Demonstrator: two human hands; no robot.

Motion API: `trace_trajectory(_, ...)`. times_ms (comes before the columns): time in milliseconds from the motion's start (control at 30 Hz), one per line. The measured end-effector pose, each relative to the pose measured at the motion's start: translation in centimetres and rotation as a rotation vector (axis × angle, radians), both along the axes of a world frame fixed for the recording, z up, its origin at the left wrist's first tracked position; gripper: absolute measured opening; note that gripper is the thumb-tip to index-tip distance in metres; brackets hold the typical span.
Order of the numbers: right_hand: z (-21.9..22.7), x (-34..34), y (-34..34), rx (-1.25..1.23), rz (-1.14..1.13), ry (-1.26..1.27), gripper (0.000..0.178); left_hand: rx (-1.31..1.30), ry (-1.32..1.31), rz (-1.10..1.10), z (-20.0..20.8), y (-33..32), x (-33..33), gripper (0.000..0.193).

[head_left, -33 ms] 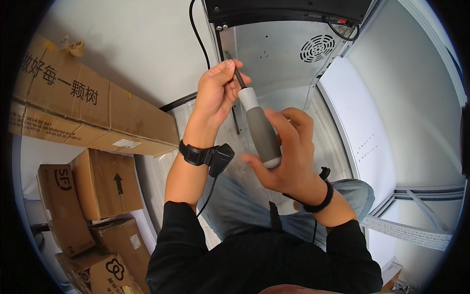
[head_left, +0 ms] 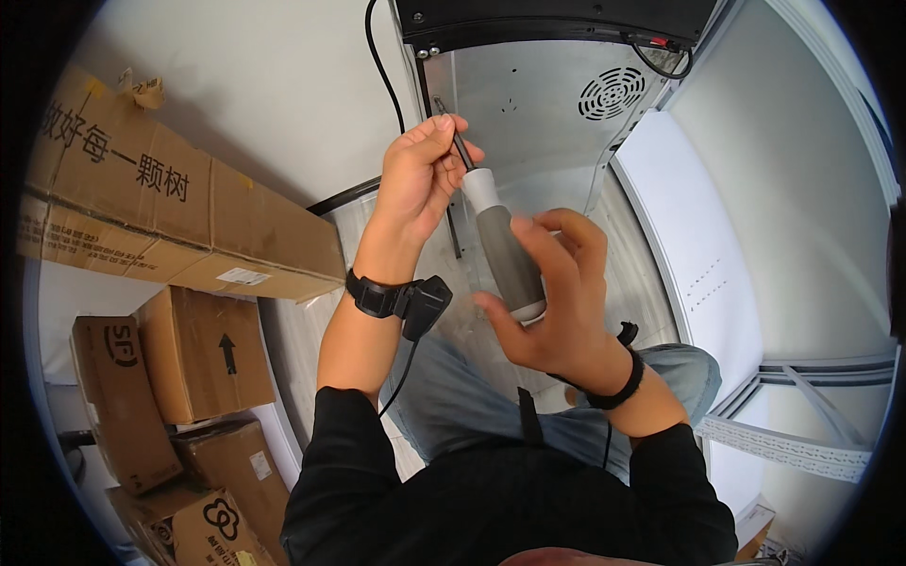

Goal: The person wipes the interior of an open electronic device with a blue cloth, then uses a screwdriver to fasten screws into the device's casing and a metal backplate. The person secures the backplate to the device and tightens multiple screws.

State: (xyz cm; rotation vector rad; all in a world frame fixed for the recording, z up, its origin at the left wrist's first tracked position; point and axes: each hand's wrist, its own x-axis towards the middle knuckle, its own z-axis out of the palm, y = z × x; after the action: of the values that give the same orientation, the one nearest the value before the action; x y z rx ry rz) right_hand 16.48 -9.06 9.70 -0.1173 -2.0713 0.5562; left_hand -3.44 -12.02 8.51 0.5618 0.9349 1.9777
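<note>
A screwdriver [head_left: 510, 250] with a fat grey-and-white handle slants up and away from me, its tip against the metal panel's left edge strip. My left hand [head_left: 420, 165] pinches its dark shaft near the tip between thumb and fingers. Around the rear of the handle is my right hand [head_left: 571, 292], thumb and fingers spread apart. The handle end lies close to that palm; whether they touch I cannot tell. The metal panel [head_left: 528, 132] belongs to a cabinet and has a round slotted vent [head_left: 612, 93]. Any screw at the tip is too small to make out.
Above the panel sits a black unit [head_left: 557, 21] with a cable. A second black cable [head_left: 380, 66] hangs along the wall. A long cardboard box [head_left: 179, 208] and several smaller cartons [head_left: 222, 349] stand at left. White panels [head_left: 694, 217] and a metal frame [head_left: 793, 443] are at right.
My right thumb has moved slightly to the right, closer to the handle. The handle is blurred and sits a touch differently. My left hand stays in place.
</note>
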Motion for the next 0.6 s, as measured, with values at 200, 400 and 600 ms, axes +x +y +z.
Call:
trace_trajectory(200, -1.3, -0.5, 0.2, 0.189, -0.01, 0.076, 0.045, 0.02, -0.004, 0.002, -0.3, 0.3, 0.1, 0.019)
trace_trajectory(400, -0.6, -0.1, -0.3, 0.15, -0.131, -0.149, 0.052, 0.071, 0.019, -0.091, 0.5, -0.4, 0.4, 0.028)
trace_trajectory(600, -0.4, -0.5, 0.0, 0.045, -0.01, -0.151, 0.06, 0.089, 0.128, -0.019, 0.2, 0.1, 0.0, 0.035)
